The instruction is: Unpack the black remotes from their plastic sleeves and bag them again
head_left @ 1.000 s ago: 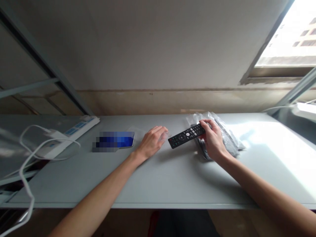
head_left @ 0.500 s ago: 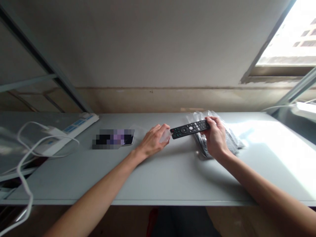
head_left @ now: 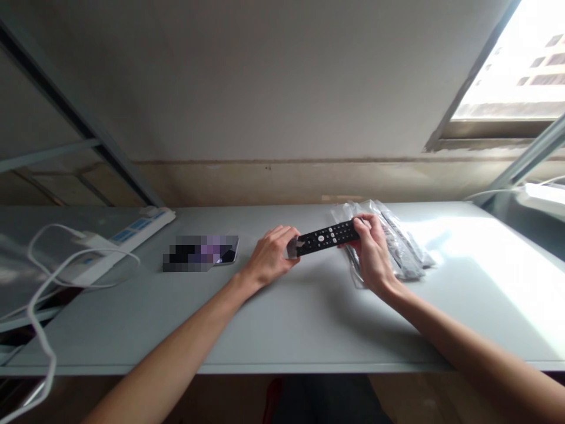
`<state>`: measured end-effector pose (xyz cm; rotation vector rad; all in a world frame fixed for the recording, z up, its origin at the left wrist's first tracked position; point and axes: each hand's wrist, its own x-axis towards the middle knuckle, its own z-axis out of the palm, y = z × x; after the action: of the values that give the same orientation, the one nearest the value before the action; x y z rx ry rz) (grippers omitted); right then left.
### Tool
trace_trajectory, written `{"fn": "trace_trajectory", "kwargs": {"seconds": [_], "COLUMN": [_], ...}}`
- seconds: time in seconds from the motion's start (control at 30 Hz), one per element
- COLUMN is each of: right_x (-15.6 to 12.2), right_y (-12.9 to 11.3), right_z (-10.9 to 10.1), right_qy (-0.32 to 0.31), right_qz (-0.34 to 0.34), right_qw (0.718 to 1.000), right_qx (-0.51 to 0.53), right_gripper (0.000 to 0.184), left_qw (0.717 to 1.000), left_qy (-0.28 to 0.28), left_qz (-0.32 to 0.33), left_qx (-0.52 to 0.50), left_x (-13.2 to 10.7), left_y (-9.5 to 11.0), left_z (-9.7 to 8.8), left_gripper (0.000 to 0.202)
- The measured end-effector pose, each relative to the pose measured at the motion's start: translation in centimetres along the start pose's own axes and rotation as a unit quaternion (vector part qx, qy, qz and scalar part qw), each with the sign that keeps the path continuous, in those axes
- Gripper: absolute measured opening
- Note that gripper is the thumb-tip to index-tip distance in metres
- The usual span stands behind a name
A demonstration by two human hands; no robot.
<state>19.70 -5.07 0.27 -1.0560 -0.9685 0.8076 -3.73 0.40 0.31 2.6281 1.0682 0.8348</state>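
Note:
A black remote control [head_left: 329,237] with several rows of buttons is held above the table, tilted up slightly to the right. My right hand [head_left: 371,247] grips its right end, thumb on top. At the other end, my left hand [head_left: 274,252] is closed on a clear plastic bag [head_left: 292,247]. The remote's left tip sits inside the mouth of this bag. Most of the bag is hidden behind my left fingers. Behind my right hand lies a pile of clear plastic bags [head_left: 399,244] with dark items inside.
A phone [head_left: 228,249], partly blurred out, lies on the grey table [head_left: 282,330] to the left. Beyond it are a white power strip [head_left: 152,219] and a loose white cable [head_left: 39,318]. Metal frame posts [head_left: 119,168] stand at both sides, and a wall [head_left: 273,88] rises behind.
My right hand has moved left with the remote, so its left tip has gone into the bag's mouth. My left hand has stayed nearly in place.

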Motion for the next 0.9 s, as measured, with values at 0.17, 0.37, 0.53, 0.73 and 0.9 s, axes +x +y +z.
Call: {"fn": "trace_trajectory", "kwargs": {"seconds": [0.17, 0.37, 0.53, 0.73, 0.9], "right_x": [-2.1, -3.1, -2.8, -0.5, 0.8], "right_y": [-1.1, -1.2, -1.3, -1.4, -1.0], "right_z": [0.7, 0.7, 0.9, 0.0, -0.8], "right_qy": [-0.097, -0.205, -0.219, -0.032, 0.022], "right_qz": [-0.029, -0.047, -0.029, -0.032, -0.002], "right_qw": [0.988, 0.954, 0.96, 0.994, 0.999], "right_qx": [-0.119, -0.213, -0.17, -0.097, -0.046], "right_gripper": [0.023, 0.033, 0.032, 0.033, 0.045], "left_qw": [0.999, 0.995, 0.994, 0.994, 0.999], "left_qy": [-0.004, 0.018, 0.004, 0.011, 0.029], "left_qz": [0.015, 0.066, 0.105, 0.106, 0.007], "left_qx": [0.028, 0.076, 0.042, 0.006, 0.028], "left_x": [0.0, -0.2, -0.3, -0.1, -0.2], "left_y": [0.5, 1.0, 1.3, 1.3, 0.6], "left_z": [0.1, 0.1, -0.3, -0.2, 0.2], "left_gripper": [0.028, 0.011, 0.039, 0.077, 0.055]}}
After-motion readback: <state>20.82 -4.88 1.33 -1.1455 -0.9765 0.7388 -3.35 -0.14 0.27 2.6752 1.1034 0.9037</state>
